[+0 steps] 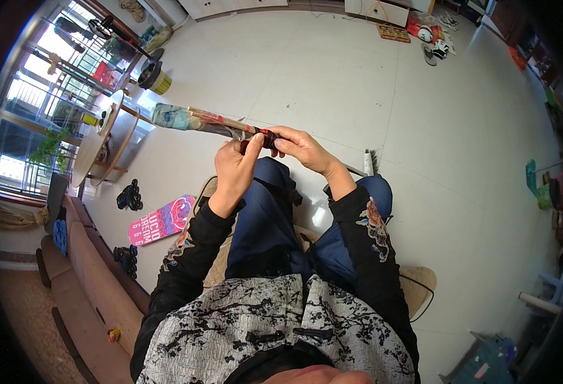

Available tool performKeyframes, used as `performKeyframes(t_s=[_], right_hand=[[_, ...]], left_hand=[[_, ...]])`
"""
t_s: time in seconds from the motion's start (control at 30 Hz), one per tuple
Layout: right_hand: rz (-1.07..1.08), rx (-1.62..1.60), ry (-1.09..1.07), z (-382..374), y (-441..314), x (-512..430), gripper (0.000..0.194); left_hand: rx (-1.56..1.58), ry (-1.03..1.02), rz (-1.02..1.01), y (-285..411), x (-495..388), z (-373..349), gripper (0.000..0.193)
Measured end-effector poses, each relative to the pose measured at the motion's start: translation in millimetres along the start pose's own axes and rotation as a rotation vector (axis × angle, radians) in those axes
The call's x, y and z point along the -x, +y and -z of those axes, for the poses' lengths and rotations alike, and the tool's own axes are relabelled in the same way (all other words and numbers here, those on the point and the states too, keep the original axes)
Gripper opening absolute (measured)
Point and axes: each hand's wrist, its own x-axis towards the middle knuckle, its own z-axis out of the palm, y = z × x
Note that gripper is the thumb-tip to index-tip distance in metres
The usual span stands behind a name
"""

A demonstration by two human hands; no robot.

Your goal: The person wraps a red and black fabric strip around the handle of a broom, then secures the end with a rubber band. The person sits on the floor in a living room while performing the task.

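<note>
Both my hands are on a long bundle of thin wooden sticks, raised above my knees and pointing to the upper left. Dark cord or strip with red marks is wound around its near end. My left hand grips the bundle from below, its thumb against the winding. My right hand pinches the wound end from the right. A pale bluish wrapping covers the far tip. Part of the bundle's underside is hidden by my fingers.
A pink skateboard deck lies on the floor at left, near black inline skates. A brown sofa stands at lower left, a round wooden table above it. A white tube-shaped object is beyond my right knee.
</note>
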Motion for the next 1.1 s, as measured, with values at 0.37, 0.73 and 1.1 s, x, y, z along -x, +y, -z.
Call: performKeyframes(t_s=[0.37,0.73,1.1], right_hand=[[0.053,0.016,0.025,-3.6,4.2,0.1,0.031],[-0.144,-0.129,-0.241,-7.9,9.8,2.7,0.035],[-0.253,-0.207,-0.316,-23.9,19.3,1.6,0.023]], left_hand=[[-0.038,-0.212,0.049,6.2,-1.4,14.5,0.035],[-0.452,-0.53,-0.677,3.9,-63.0,46.4,0.019],[-0.388,-0.517,-1.57,33.1,-87.5,20.8,0.032]])
